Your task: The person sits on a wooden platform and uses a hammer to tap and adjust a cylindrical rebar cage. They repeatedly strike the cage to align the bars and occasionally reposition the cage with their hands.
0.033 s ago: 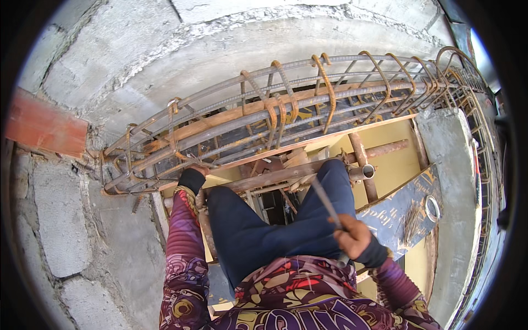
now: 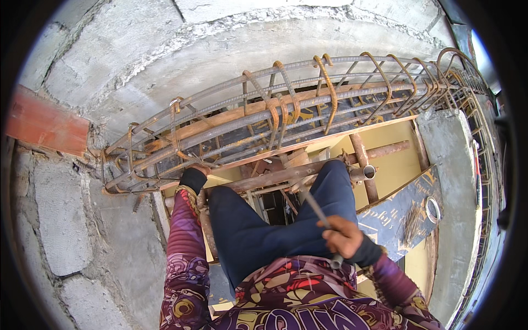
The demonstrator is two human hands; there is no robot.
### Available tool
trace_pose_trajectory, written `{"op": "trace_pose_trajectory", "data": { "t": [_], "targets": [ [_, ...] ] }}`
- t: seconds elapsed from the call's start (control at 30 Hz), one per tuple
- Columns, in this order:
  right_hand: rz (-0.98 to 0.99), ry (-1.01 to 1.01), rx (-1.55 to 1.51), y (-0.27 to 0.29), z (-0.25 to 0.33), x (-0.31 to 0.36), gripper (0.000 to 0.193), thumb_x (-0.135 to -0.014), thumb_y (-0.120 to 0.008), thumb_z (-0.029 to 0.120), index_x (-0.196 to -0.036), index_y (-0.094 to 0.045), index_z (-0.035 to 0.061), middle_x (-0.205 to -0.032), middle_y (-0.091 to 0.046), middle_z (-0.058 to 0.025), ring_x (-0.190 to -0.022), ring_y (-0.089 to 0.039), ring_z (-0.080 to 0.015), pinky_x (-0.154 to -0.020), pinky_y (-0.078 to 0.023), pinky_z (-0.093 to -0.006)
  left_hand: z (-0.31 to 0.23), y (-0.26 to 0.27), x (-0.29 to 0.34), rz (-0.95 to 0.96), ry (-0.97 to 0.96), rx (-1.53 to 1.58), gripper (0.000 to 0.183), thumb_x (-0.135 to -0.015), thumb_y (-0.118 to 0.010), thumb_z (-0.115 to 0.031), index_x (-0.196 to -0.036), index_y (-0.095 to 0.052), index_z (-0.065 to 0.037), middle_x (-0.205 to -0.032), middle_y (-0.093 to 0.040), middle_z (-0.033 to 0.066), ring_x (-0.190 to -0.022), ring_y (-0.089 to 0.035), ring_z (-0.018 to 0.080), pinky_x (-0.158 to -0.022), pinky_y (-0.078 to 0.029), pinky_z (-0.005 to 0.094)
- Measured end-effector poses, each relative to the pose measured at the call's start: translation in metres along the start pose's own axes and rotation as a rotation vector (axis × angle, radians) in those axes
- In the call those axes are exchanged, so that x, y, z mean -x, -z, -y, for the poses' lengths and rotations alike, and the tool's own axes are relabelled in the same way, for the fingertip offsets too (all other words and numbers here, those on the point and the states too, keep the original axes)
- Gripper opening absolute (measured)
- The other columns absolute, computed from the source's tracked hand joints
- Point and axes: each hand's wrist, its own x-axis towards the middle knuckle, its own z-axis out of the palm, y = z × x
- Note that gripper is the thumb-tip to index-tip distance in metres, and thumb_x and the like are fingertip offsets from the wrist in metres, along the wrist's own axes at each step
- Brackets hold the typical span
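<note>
A long cage of rusty rebar (image 2: 286, 118) with bent stirrups runs along the top of a concrete wall, from lower left to upper right. My left hand (image 2: 199, 168), past a black cuff, reaches up to the cage's lower near bar at its left part. Its fingers are mostly hidden behind the wrist. My right hand (image 2: 342, 236) is closed on a thin metal rod tool (image 2: 314, 208), which points up and left over my right thigh. My legs, in dark blue trousers (image 2: 258, 231), straddle rusty scaffold pipes (image 2: 308, 170).
Grey block walls (image 2: 60, 220) rise at the left and behind the cage. A reddish board (image 2: 44, 124) sticks out at the upper left. A concrete column (image 2: 451, 181) stands at the right, with a dark printed sheet and a roll of tape (image 2: 433, 209) below. Yellow boards lie underneath.
</note>
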Motion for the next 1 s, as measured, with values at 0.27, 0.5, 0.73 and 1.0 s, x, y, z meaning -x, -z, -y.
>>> {"op": "trace_pose_trajectory", "data": {
  "t": [0.27, 0.5, 0.73, 1.0],
  "targets": [
    [0.385, -0.241, -0.794, -0.091, -0.048, -0.113, 0.024, -0.091, -0.053, 0.012, -0.111, -0.050, -0.0025, -0.074, -0.054, -0.0084, -0.050, -0.059, -0.0246, -0.051, -0.052, -0.0370, -0.010, 0.004, -0.005, -0.001, 0.058, 0.117, 0.029, -0.094, -0.045, -0.033, -0.098, -0.066, -0.014, -0.083, -0.068, 0.0150, -0.071, -0.066, 0.0355, -0.065, -0.054, 0.0482],
    [0.377, -0.335, -0.790, -0.119, -0.044, -0.135, 0.028, -0.097, -0.056, 0.024, -0.107, -0.050, -0.0011, -0.064, -0.049, -0.0054, -0.043, -0.052, -0.0222, -0.047, -0.047, -0.0381, -0.006, -0.001, 0.000, 0.011, 0.103, 0.183, 0.027, -0.095, -0.047, -0.033, -0.099, -0.065, -0.014, -0.083, -0.068, 0.0139, -0.071, -0.066, 0.0349, -0.064, -0.054, 0.0479],
    [0.493, -0.309, -0.965, -0.120, -0.058, -0.146, 0.022, -0.099, -0.053, 0.022, -0.105, -0.051, 0.0010, -0.061, -0.048, -0.0032, -0.042, -0.052, -0.0209, -0.052, -0.047, -0.0398, -0.007, 0.000, 0.000, 0.023, 0.134, 0.231, 0.026, -0.095, -0.048, -0.032, -0.100, -0.065, -0.014, -0.082, -0.068, 0.0129, -0.071, -0.066, 0.0343, -0.063, -0.054, 0.0477],
    [0.572, -0.446, -0.805, -0.118, -0.048, -0.150, 0.022, -0.097, -0.053, 0.020, -0.106, -0.049, 0.0005, -0.056, -0.046, -0.0032, -0.037, -0.051, -0.0202, -0.039, -0.046, -0.0364, -0.010, 0.013, 0.014, 0.042, 0.290, 0.661, 0.024, -0.095, -0.050, -0.032, -0.101, -0.064, -0.014, -0.081, -0.068, 0.0117, -0.070, -0.066, 0.0335, -0.062, -0.054, 0.0474]
  ]
}}
